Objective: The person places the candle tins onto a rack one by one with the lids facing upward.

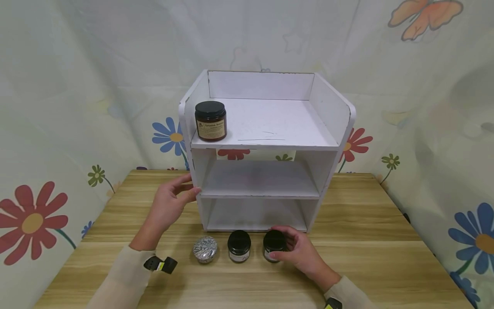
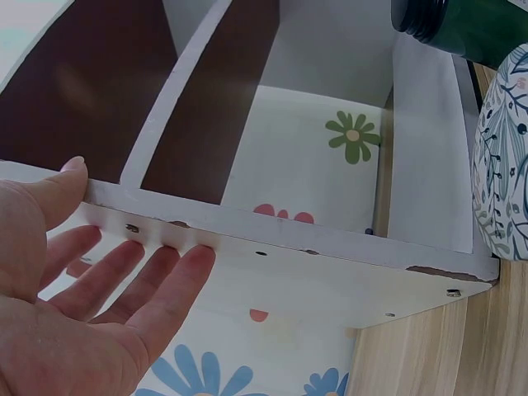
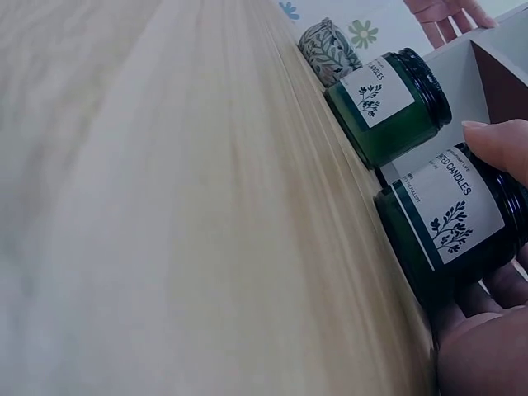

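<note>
My right hand (image 1: 299,253) curls round a dark green candle jar (image 3: 454,214) with a black lid and a white label, standing on the table in front of the shelf. The thumb lies at the jar's near side, the fingers behind it. A matching candle jar (image 1: 239,246) stands to its left, then a small patterned tin (image 1: 205,249). My left hand (image 1: 168,206) rests against the left side of the white shelf (image 1: 260,197), its thumb at the front edge and its extended fingers along the outer face. A brown jar (image 1: 210,121) with a black lid sits at the shelf's top left.
The shelf has a top tray and two compartments below, and stands on a wood-grain table (image 1: 370,257). Behind it hangs a pale curtain (image 1: 135,64) printed with flowers and a butterfly. The row of containers lies close along the shelf's front base.
</note>
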Demonstrator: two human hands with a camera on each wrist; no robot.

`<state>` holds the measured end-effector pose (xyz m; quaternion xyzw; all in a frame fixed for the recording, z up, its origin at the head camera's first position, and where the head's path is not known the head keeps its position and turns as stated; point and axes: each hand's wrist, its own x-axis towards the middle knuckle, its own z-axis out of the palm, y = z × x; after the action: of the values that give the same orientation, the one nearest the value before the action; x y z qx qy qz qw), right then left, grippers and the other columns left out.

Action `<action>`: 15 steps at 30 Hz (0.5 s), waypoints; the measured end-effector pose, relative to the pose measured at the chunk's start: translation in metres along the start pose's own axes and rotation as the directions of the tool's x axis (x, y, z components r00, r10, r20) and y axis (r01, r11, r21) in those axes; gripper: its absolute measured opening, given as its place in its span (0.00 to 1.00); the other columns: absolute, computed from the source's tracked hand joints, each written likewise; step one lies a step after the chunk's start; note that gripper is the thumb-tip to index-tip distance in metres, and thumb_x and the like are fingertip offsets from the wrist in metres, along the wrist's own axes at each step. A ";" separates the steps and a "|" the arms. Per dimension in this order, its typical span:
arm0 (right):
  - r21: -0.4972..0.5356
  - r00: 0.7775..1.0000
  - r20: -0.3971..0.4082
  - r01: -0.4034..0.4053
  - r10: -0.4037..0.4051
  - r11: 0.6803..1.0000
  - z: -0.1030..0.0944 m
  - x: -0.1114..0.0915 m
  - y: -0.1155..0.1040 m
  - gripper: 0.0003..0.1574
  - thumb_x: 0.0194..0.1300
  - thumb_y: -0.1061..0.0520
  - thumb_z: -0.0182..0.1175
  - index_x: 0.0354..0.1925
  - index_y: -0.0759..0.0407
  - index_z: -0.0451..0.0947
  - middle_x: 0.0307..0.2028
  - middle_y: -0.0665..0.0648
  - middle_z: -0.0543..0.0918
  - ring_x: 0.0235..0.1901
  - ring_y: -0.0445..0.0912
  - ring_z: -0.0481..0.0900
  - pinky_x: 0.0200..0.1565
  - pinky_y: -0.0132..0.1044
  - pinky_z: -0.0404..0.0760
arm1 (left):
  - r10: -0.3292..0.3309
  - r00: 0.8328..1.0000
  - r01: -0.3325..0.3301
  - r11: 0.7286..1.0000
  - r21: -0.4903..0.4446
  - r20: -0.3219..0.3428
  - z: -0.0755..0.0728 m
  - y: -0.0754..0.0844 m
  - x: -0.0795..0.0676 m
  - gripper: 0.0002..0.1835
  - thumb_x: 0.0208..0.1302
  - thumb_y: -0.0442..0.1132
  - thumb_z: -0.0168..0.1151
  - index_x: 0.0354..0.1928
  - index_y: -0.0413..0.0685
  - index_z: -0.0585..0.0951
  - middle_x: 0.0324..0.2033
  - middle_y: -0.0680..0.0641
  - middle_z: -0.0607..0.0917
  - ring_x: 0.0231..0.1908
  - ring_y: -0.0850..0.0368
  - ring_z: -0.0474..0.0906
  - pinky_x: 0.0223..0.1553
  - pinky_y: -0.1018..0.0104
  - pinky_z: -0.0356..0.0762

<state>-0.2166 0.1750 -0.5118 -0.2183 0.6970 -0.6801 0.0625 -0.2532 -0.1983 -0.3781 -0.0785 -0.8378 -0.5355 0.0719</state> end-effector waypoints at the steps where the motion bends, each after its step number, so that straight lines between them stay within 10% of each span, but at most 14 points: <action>1: 0.001 1.000 -0.002 -0.002 0.002 1.000 0.000 0.000 0.000 0.43 0.52 0.67 0.77 0.64 0.73 0.72 0.63 0.76 0.76 0.55 0.39 0.84 0.58 0.28 0.81 | 0.002 1.000 -0.002 1.000 0.000 -0.001 0.000 0.000 0.000 0.31 0.69 0.51 0.67 0.73 0.57 0.73 0.69 0.47 0.77 0.65 0.42 0.77 0.54 0.58 0.87; 15: -0.001 0.999 -0.007 -0.040 0.040 0.999 0.000 -0.001 -0.002 0.45 0.52 0.66 0.78 0.65 0.75 0.71 0.62 0.78 0.76 0.53 0.37 0.84 0.58 0.27 0.81 | 0.011 1.000 -0.011 1.000 -0.003 0.000 0.000 -0.001 0.000 0.31 0.70 0.50 0.67 0.73 0.57 0.74 0.69 0.47 0.77 0.65 0.42 0.77 0.53 0.60 0.87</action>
<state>-0.2155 0.1754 -0.5097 -0.2017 0.7018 -0.6792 0.0736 -0.2531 -0.1983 -0.3789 -0.0833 -0.8365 -0.5364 0.0749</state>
